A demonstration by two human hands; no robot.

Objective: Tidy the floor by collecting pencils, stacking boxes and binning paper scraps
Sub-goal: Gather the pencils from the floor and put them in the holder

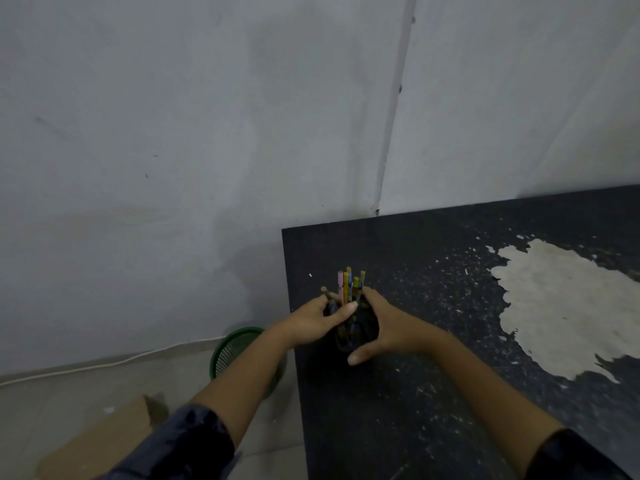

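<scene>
The pencils (349,285) stand in a dark holder (353,336) near the left edge of the black tabletop (433,393), at frame centre. The right hand (384,327) grasps the holder's side while the left hand (318,318) pinches one pencil at its rim. A careless push could tip the holder over that edge, scattering pencils toward the green bin (239,351) on the floor below.

Both hands (313,318) (382,329) hold dark cup (353,336) of pencils (348,285) on table (450,393).
</scene>
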